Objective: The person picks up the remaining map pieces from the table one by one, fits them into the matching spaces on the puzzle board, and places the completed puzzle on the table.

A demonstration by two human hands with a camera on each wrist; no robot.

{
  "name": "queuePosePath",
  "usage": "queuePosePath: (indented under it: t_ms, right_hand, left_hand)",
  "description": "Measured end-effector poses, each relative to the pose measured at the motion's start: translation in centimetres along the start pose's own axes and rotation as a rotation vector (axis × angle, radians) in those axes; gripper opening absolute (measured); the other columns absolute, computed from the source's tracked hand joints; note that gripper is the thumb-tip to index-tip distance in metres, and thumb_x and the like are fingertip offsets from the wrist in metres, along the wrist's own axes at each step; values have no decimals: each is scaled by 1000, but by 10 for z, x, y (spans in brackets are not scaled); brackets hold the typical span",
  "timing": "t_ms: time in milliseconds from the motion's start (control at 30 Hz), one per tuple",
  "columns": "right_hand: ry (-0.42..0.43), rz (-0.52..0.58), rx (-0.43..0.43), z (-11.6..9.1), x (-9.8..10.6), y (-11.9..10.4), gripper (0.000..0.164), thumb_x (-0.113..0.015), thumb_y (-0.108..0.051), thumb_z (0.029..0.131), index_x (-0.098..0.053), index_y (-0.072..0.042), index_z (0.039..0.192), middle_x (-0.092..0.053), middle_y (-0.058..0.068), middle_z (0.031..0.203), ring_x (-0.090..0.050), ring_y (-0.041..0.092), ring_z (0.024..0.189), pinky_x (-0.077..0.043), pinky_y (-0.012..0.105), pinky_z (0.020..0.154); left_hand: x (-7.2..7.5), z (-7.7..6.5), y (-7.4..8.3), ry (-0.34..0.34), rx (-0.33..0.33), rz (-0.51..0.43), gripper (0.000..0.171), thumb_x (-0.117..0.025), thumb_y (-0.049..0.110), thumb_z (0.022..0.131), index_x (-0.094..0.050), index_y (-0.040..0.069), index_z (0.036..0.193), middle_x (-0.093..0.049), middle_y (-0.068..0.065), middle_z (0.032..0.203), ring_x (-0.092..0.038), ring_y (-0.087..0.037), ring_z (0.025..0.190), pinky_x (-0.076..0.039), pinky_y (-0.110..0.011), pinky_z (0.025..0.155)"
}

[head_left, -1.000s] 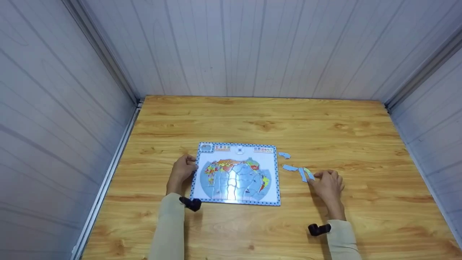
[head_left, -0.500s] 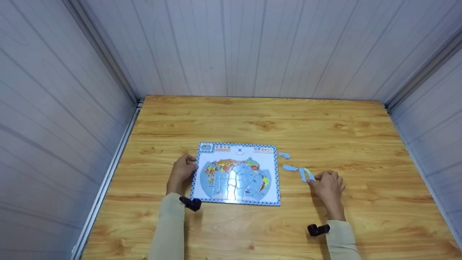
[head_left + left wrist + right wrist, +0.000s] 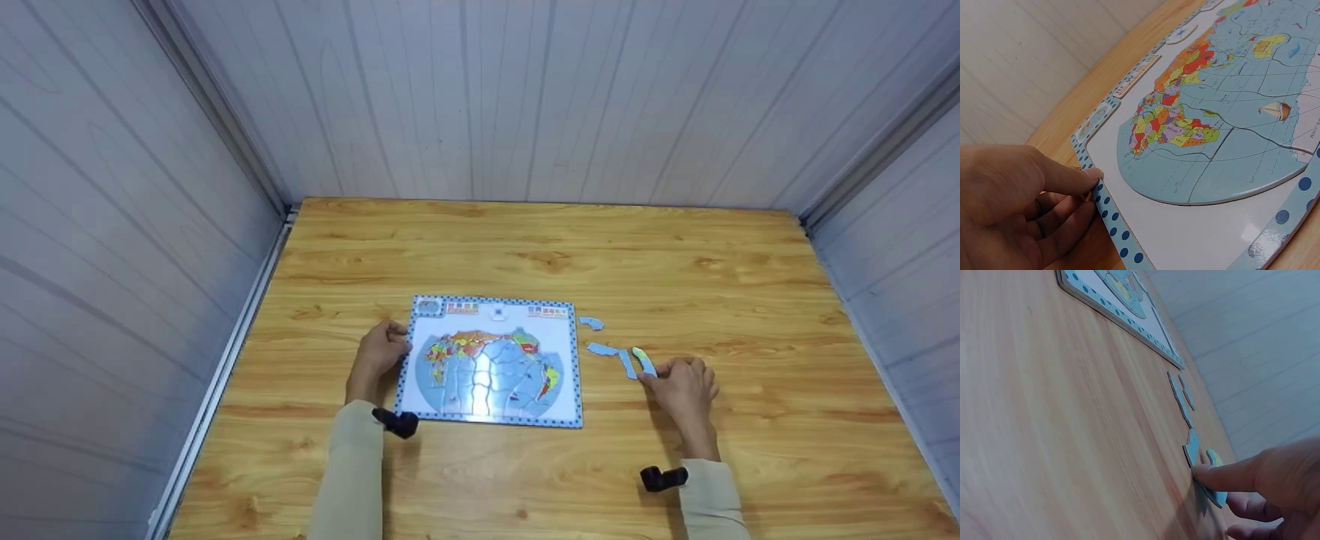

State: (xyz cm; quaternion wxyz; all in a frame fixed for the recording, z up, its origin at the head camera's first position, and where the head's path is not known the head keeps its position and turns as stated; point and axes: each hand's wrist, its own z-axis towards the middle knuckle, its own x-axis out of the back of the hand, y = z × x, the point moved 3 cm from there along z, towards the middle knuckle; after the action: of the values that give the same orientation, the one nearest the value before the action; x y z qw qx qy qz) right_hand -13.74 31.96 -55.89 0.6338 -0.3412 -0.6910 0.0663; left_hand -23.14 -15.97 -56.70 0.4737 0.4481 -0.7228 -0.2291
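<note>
A world map puzzle board [image 3: 431,326] with a blue dotted border lies flat on the table. At its left edge, my left hand [image 3: 380,350] grips the border. The left wrist view shows the thumb [image 3: 1086,179] on top and the fingers curled beside the rim. To the right of the board, my right hand [image 3: 684,390] pinches a curved puzzle piece [image 3: 643,361], blue with a yellow-green patch. Its thumb [image 3: 1224,477] covers part of that piece in the right wrist view. Just left of it lies a narrow blue piece [image 3: 628,364], a small gap between them.
Two more loose blue pieces lie between the board and my right hand, a long piece [image 3: 602,349] and a smaller piece [image 3: 592,323] farther back. Pale panel walls [image 3: 495,105] enclose the wooden table [image 3: 525,247] at the back and sides.
The curved piece has come slightly away from the narrow piece beside it, opening a gap at their upper ends. My right hand has shifted slightly toward me. My left hand has not moved.
</note>
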Motion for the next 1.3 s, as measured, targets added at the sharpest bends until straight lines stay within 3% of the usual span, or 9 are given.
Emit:
queuePosePath:
  t_ms: [500,733,933,1300]
  right_hand:
    - [4,155,-11,2,6,6,35,-62,-31,92,-66,-1,108,-47,24,126,-32,45,124,-19,63,98]
    - [75,199,25,5,8,4,35,-64,-32,90,-69,0,102,-60,24,114,-45,43,116,-27,61,94]
    - [87,234,46,5,9,-1,36,-65,-31,90,-68,2,102,-56,25,120,-46,43,116,-31,59,94]
    - [66,315,59,5,6,-11,38,-64,-34,90,-66,2,104,-54,22,122,-45,39,117,-32,55,96]
  left_hand:
    - [0,-3,2,-9,15,-18,29,-60,8,91,-54,8,119,-56,-11,109,-55,-24,100,-45,-34,86]
    - [0,-3,1,-10,14,-32,28,-59,7,91,-54,7,119,-56,-11,108,-55,-24,100,-45,-34,86]
    - [0,-2,0,0,-13,-18,28,-60,5,90,-55,5,117,-55,-8,99,-53,-22,94,-43,-32,81]
    - [0,-3,1,-17,22,-38,29,-59,8,91,-54,8,119,-56,-9,105,-54,-23,97,-44,-33,83]
